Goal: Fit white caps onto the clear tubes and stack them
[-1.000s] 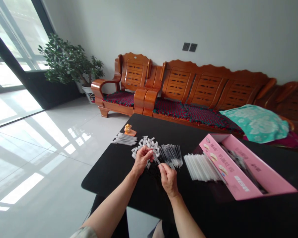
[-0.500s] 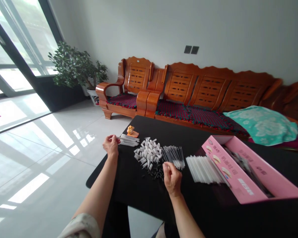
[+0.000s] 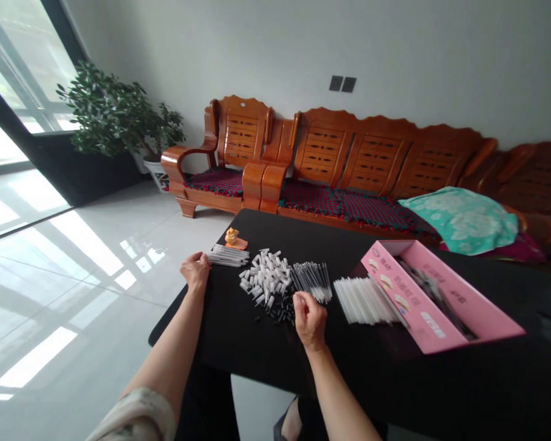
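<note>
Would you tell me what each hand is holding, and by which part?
The left hand rests at the left end of the white tubes; a grip cannot be told. The right hand is curled beside the black pieces; its contents are hidden.

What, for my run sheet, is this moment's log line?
left hand: at white stick bundle | right hand: curled beside thin rods | table: white caps pile, pink box

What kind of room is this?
Probably a living room in a home: there is a long wooden sofa with cushions, a potted plant beside a big window, and a black table.
</note>
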`<state>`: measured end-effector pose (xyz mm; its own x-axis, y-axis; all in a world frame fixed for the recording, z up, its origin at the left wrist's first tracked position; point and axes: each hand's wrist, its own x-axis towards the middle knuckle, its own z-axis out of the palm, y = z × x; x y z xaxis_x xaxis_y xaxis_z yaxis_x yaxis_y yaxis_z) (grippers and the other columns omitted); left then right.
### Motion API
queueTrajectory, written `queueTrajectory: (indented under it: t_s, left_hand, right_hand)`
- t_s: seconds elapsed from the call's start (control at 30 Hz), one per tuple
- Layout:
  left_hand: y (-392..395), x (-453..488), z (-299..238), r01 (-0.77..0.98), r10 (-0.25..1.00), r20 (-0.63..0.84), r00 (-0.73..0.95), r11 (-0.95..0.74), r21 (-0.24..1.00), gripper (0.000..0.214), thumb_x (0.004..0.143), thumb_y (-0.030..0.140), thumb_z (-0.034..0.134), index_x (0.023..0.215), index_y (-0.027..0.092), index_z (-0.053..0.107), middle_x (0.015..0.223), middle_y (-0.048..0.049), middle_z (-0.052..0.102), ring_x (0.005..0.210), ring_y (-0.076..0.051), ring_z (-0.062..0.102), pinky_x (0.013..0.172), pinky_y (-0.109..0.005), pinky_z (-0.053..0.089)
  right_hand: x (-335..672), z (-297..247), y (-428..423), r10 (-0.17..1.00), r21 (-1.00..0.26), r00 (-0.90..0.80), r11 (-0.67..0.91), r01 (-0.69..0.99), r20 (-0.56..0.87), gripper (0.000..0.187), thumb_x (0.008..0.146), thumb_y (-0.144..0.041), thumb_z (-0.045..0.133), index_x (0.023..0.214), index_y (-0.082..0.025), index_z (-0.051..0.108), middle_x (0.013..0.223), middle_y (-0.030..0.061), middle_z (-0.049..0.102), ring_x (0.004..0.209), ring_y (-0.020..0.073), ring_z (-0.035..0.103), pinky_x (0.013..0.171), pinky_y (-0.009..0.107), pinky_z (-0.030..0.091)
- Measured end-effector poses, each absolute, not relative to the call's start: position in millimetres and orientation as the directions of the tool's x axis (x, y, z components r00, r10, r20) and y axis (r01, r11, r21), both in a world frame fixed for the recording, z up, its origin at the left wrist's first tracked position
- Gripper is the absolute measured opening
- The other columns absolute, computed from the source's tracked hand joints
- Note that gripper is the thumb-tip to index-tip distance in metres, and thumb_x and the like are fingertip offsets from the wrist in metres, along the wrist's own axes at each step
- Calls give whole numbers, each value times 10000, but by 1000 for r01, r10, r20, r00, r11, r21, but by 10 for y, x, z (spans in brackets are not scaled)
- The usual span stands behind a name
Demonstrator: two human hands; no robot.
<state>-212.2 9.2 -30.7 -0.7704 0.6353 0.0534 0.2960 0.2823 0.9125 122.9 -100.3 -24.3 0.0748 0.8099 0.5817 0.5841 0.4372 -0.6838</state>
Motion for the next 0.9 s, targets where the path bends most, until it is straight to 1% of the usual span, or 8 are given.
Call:
queueTrajectory:
  t_s: [0.1, 0.2, 0.27, 0.33, 0.43, 0.53, 0.7, 0.9]
  left_hand:
    - [99, -2126, -320, 325, 656, 46, -754, 311, 893, 415, 754, 293, 564, 1090, 96, 706, 577, -65, 681, 587, -228, 685, 723, -329, 550]
    - [100, -2121, -321, 384, 667, 98, -739, 296, 875, 416, 753, 280, 549, 1094, 98, 701, 663, -84, 710, 642, -238, 690, 780, -358, 540]
    - [88, -2108, -316, 429, 663, 167, -730, 254, 867, 392, 744, 271, 547, 1071, 123, 705, 730, -86, 725, 705, -247, 694, 829, -375, 527]
    - [69, -2087, -306, 455, 659, 215, -721, 217, 864, 345, 730, 262, 551, 1009, 146, 716, 747, -83, 726, 764, -260, 692, 861, -387, 515]
    - [40, -2049, -285, 463, 659, 233, -715, 196, 864, 301, 718, 241, 552, 956, 157, 717, 758, -86, 721, 830, -272, 681, 892, -392, 499]
    - [23, -2016, -266, 501, 652, 263, -711, 207, 840, 329, 726, 219, 536, 995, 144, 711, 833, -100, 719, 846, -266, 668, 929, -395, 480]
    - [-2, -1989, -253, 579, 631, 333, -701, 231, 782, 387, 751, 192, 523, 1087, 113, 699, 989, -118, 689, 721, -209, 645, 967, -375, 456]
    - [-54, -1951, -262, 644, 630, 433, -645, 143, 751, 350, 791, 174, 506, 1083, 153, 698, 1089, -104, 656, 703, -180, 624, 922, -342, 467]
  right_hand:
    - [1210, -232, -1012, 808, -677, 83, 427, 599, 583, 276, 923, -336, 495, 888, -131, 677, 671, 58, 671, 563, 140, 615, 606, 223, 453]
    - [1247, -214, -1000, 785, -664, 155, 380, 644, 599, 305, 928, -343, 471, 887, -128, 683, 693, 78, 693, 598, 159, 646, 620, 231, 461]
    - [1345, -192, -978, 760, -654, 245, 294, 697, 602, 331, 930, -352, 449, 887, -129, 690, 720, 99, 711, 626, 182, 663, 621, 247, 460]
    - [1506, -159, -951, 746, -624, 329, 146, 767, 579, 335, 923, -340, 434, 902, -134, 697, 738, 115, 722, 632, 204, 665, 605, 267, 447]
    - [1799, -86, -921, 798, -471, 381, -141, 871, 466, 242, 876, -283, 502, 912, -151, 702, 642, 105, 698, 574, 220, 646, 548, 280, 396]
    - [2021, 4, -934, 870, -279, 386, -306, 910, 305, 175, 863, -260, 565, 941, -160, 685, 689, 131, 713, 625, 252, 675, 546, 294, 394]
    - [2098, 101, -980, 914, -104, 371, -358, 928, 166, 137, 872, -227, 575, 939, -139, 655, 767, 159, 725, 726, 277, 710, 586, 312, 442]
    - [2113, 82, -904, 925, -90, 352, -342, 935, 143, 129, 826, -251, 639, 842, -129, 677, 798, 180, 731, 752, 286, 719, 587, 313, 454]
